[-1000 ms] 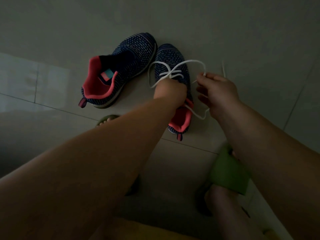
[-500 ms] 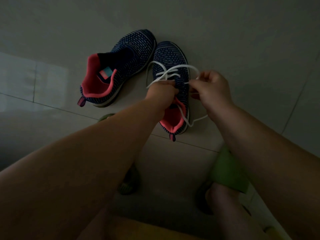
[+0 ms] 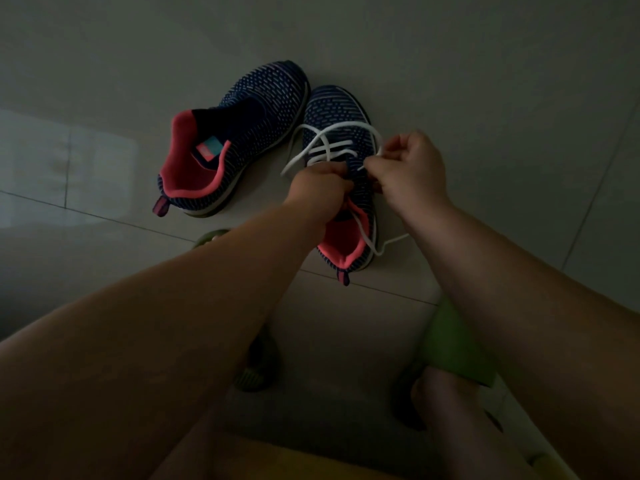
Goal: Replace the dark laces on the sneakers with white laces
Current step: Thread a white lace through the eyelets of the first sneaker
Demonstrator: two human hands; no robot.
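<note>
From the head view, the right sneaker point(image 3: 341, 174) is lying on the tiled floor point(image 3: 485, 81), toe away from the person, and both hands are working at its eyelets. The left hand point(image 3: 320, 188) is curling its grip down on the sneaker's tongue area, though what its fingers are pinching is hidden. The right hand point(image 3: 408, 168) is pinching the white lace point(image 3: 329, 147) near its tip, just beside an eyelet. The left sneaker point(image 3: 239, 136) is lying alongside, touching at the toe, with no lace showing.

The dim light is probably the main risk: the tip could miss its eyelet or skip a row, and the slack loop hanging left could snag under the left wrist. A free lace end is trailing past the heel. Open floor is lying ahead and to the right; green slippers point(image 3: 453, 344) are crowding the near side.
</note>
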